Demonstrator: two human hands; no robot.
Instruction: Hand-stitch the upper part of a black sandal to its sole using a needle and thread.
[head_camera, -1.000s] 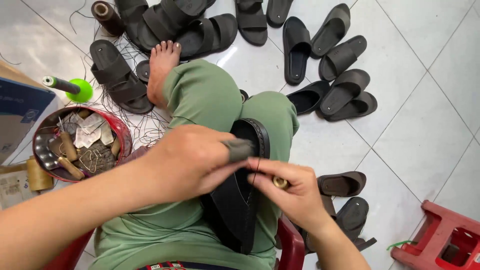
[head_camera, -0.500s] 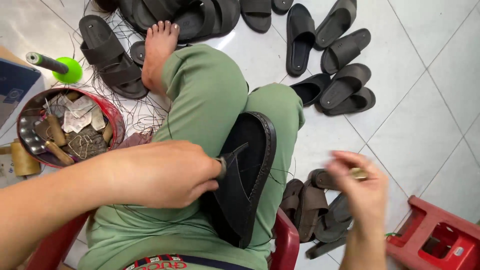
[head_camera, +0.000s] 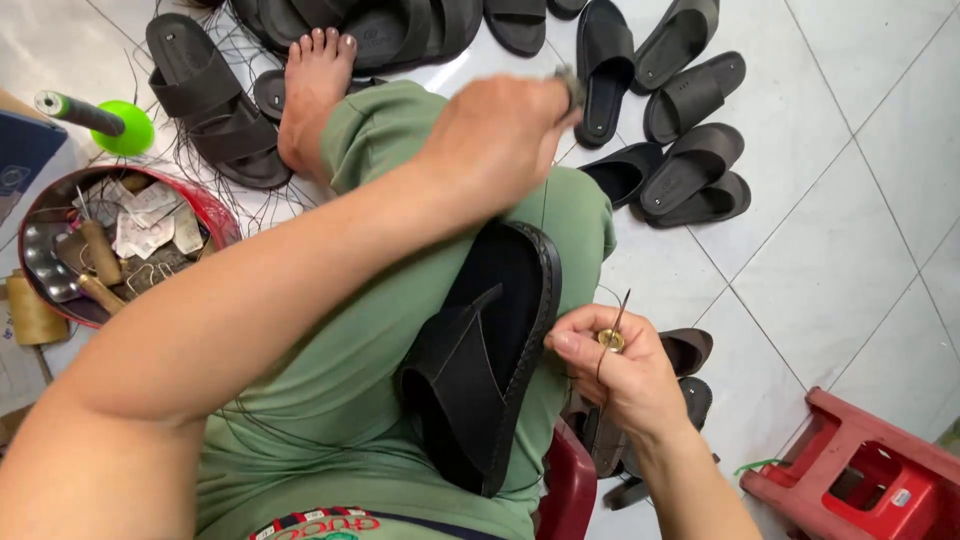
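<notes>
Head view: black sandal (head_camera: 490, 370) on the lap looks light, flexible; left hand (head_camera: 500, 140) clenched, pulling thread (head_camera: 545, 205); right hand (head_camera: 610, 375) pinches a brass-ended tool (head_camera: 610, 338) beside the sole's edge.

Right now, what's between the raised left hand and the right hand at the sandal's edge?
In the head view, between left hand and right hand lie the green-trousered knee and the black sandal, with a thin thread.

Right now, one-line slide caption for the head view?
Left hand raised above the knee, right hand pinching a needle tool beside the black sandal on the lap.
</notes>
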